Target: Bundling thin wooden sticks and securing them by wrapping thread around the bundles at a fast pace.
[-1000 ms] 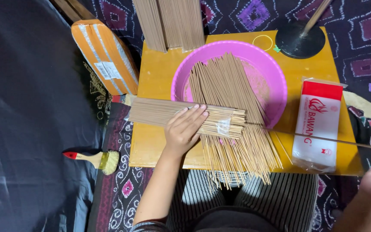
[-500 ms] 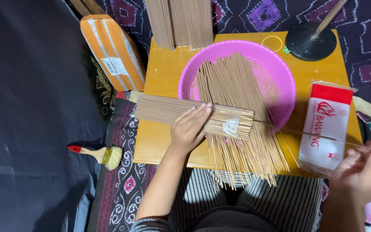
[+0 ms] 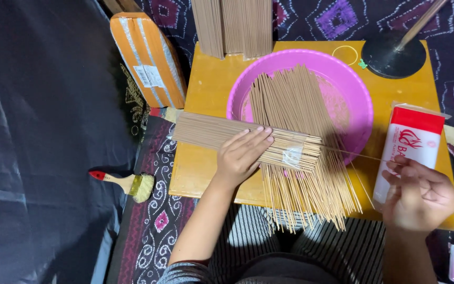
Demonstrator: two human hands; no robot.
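A yellow board (image 3: 211,94) lies across the person's lap on a dark patterned cloth (image 3: 153,221). On its far half sits a round pink basin (image 3: 361,105), and a loose fan of thin brown sticks (image 3: 300,147) runs from inside the basin over its near rim to the board's near edge. Across those sticks lies a wrapped bundle of sticks (image 3: 206,131), pointing left to right. The left hand (image 3: 243,155) rests flat on this bundle, fingers together and extended, pressing it down rather than gripping. More stacked bundles (image 3: 235,26) stand at the far edge. Left of the board leans an orange taped package (image 3: 148,58). At the right edge stands a red-and-white packet (image 3: 411,144); the right hand (image 3: 419,194) is just beside its lower end, fingers loosely curled, pinching one thin stick (image 3: 353,153). A small red-handled brush (image 3: 124,181) lies on the cloth
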